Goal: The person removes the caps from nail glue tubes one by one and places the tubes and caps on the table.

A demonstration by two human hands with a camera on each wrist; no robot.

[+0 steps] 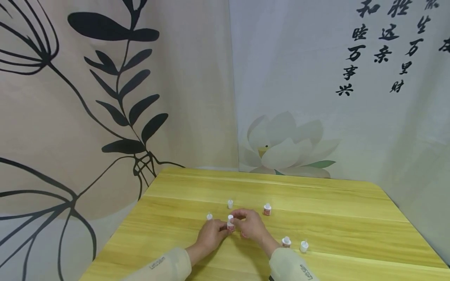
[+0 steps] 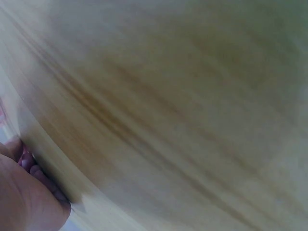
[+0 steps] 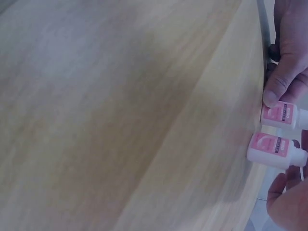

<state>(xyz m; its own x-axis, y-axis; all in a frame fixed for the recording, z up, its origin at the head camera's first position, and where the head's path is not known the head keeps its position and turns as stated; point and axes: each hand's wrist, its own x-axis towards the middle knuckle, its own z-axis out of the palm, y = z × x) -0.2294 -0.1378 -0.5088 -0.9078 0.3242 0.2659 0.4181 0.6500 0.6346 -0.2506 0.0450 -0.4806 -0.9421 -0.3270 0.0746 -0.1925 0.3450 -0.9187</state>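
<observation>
In the head view, a small white bottle (image 1: pixel 231 227) with a pink label stands upright between my two hands. My left hand (image 1: pixel 212 235) holds its lower body, and in the right wrist view the left thumb (image 3: pixel 276 91) lies on its label. My right hand (image 1: pixel 252 225) is at the top of the same bottle, thumb and forefinger pinching its white cap (image 1: pixel 230 217). A second pink-labelled bottle (image 3: pixel 270 148) stands beside the held one in the right wrist view; in the head view my right hand mostly covers it. The left wrist view catches only part of my left hand (image 2: pixel 31 192).
On the wooden table (image 1: pixel 334 210) are more labelled bottles, one behind my right hand (image 1: pixel 267 210) and one by the right sleeve (image 1: pixel 286 242). Small white pieces with thin tips lie left (image 1: pixel 209 216) and right (image 1: pixel 304 246); a white cup-like piece (image 1: pixel 230 204) is farther back.
</observation>
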